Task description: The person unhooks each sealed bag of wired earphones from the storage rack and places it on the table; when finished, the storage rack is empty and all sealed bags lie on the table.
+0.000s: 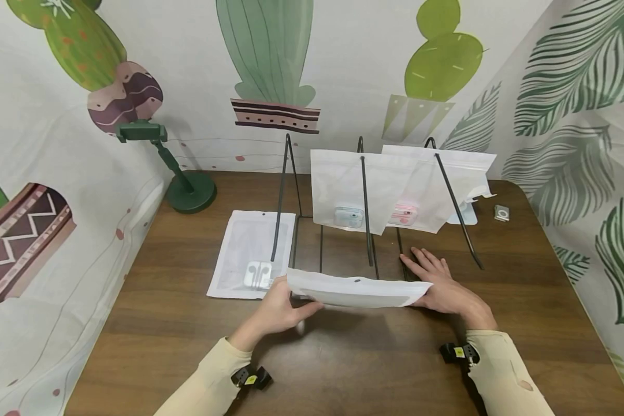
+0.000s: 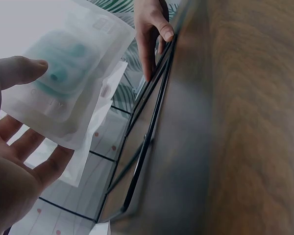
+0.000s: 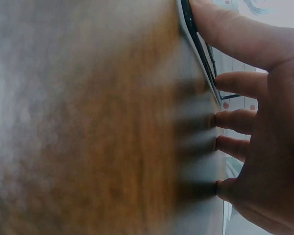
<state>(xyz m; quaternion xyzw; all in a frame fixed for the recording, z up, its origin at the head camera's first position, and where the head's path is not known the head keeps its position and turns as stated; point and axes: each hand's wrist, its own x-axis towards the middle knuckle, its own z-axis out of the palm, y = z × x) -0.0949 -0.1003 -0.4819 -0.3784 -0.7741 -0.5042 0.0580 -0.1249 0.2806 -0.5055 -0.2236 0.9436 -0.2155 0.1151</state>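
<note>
My left hand [image 1: 277, 311] grips a white zip pouch [image 1: 359, 289] by its left end, thumb on the near face and fingers behind. In the left wrist view, green earphones [image 2: 63, 63] show through the frosted front of this pouch. Spread fingers of my right hand [image 1: 444, 289] rest on the table beside the base of a black wire rack [image 1: 366, 202]. The right thumb lies against the rack's black wire [image 3: 198, 41] in the right wrist view. From the head, the held pouch stands nearly edge-on in front of the rack and overlaps its base.
Two white pouches hang on the rack, one with a blue case [image 1: 348, 217], one with a pink case [image 1: 403, 214]. Another pouch [image 1: 239, 242] with white earphones lies left. A green phone stand [image 1: 191, 192] stands back left; a small silver player [image 1: 501, 213] lies right.
</note>
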